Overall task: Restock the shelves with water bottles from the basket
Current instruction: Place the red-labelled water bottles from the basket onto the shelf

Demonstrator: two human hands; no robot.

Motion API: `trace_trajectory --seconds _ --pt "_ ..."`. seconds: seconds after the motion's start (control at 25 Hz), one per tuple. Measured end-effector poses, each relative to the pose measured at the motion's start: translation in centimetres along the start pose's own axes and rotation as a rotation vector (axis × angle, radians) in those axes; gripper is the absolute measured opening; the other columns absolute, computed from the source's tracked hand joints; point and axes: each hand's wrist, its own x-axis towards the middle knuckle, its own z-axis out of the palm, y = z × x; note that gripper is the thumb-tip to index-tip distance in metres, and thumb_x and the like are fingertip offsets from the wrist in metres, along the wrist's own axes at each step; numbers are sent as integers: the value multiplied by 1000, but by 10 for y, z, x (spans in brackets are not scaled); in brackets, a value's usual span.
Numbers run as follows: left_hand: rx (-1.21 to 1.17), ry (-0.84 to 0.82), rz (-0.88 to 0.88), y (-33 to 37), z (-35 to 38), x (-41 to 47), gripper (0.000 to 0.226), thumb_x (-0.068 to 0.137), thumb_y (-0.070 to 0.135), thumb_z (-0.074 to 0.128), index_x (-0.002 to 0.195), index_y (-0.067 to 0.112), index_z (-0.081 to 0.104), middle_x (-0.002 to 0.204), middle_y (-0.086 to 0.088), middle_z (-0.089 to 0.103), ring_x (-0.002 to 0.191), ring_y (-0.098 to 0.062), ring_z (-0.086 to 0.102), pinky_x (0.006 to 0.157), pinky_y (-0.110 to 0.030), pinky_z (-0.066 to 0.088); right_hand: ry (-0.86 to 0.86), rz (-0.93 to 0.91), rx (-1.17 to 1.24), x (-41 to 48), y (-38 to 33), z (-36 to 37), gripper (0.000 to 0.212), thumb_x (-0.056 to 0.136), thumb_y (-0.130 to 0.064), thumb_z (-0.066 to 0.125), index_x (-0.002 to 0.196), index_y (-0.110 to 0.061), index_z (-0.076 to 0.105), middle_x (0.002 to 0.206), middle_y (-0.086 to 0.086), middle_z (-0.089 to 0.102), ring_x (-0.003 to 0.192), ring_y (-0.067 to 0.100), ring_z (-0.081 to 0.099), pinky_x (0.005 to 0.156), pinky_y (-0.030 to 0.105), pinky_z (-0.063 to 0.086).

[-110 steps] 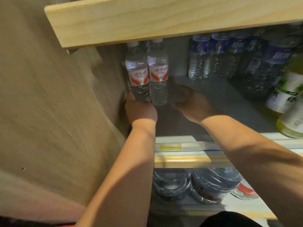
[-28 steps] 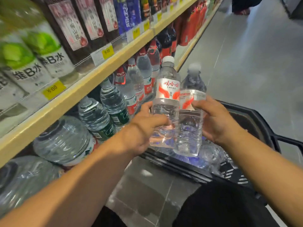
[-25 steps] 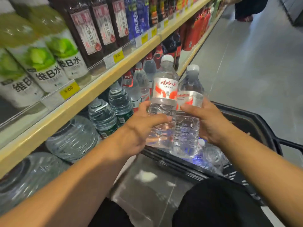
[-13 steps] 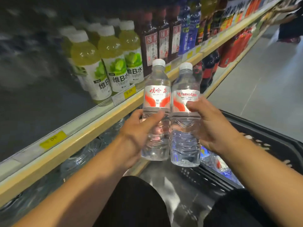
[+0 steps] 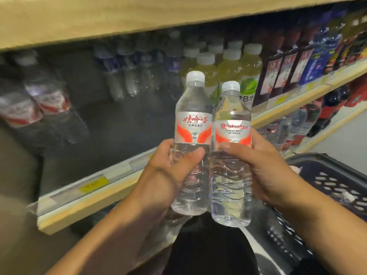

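Note:
Two clear water bottles with red-and-white labels stand upright side by side in front of the shelf. My left hand (image 5: 168, 173) grips the left water bottle (image 5: 191, 120) around its lower body. My right hand (image 5: 264, 171) grips the right water bottle (image 5: 231, 124) the same way. Both bottles hover just outside the front edge of the dark shelf (image 5: 111, 187). Deep on the shelf at the left, blurred, stand matching water bottles (image 5: 37, 100). The black basket (image 5: 329, 183) sits low at the right, behind my right wrist.
A wooden board (image 5: 119, 14) overhangs the shelf opening. Blue-labelled water bottles (image 5: 123, 76) stand at the back, yellow-green drinks (image 5: 230, 70) and dark bottles (image 5: 282, 66) to the right. Large water jugs fill the lower shelf (image 5: 294, 124). Grey floor lies at the far right.
Both hands have lifted the two bottles out of the basket and carried them left and up to the shelf opening. The view has swung left toward the water section.

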Motion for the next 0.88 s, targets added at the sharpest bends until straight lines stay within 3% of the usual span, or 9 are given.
trace_trajectory --seconds 0.12,0.2,0.32,0.48,0.72,0.88 --pt "13 119 31 7 -27 -11 52 68 45 74 111 20 60 98 -4 74 91 -23 72 82 -42 56 -75 40 3 15 8 29 57 71 -10 71 125 -9 54 113 19 68 103 37 67 84 46 56" --pt "-16 190 29 11 -42 -17 54 64 41 70 112 17 59 98 -8 74 92 -27 71 83 -43 58 -125 60 -6 23 12 47 56 71 -8 74 124 -9 55 110 18 70 99 35 68 79 43 57" --pt "-64 273 21 17 -62 -27 53 64 34 69 112 14 58 98 -9 74 88 -24 72 75 -34 60 -190 90 -10 33 17 72 54 68 -9 73 120 -8 57 103 15 72 90 28 71 70 35 57" --pt "-81 410 31 19 -87 -40 53 71 36 77 114 12 59 102 -12 73 99 -32 69 90 -49 53 -280 91 -76 47 23 100 53 65 -10 77 116 -10 61 105 12 73 96 27 71 80 40 57" --pt "-148 543 54 20 -111 -71 58 69 36 77 117 9 57 108 -19 69 106 -44 63 96 -65 44 -368 59 -214 67 15 144 58 59 -17 77 114 -12 60 104 6 73 97 23 71 89 44 56" --pt "-162 641 77 16 -122 -89 59 67 37 84 111 9 59 86 -8 73 82 -26 69 82 -49 52 -425 5 -215 88 13 177 55 62 -8 78 114 -16 61 99 5 75 93 22 72 83 38 58"
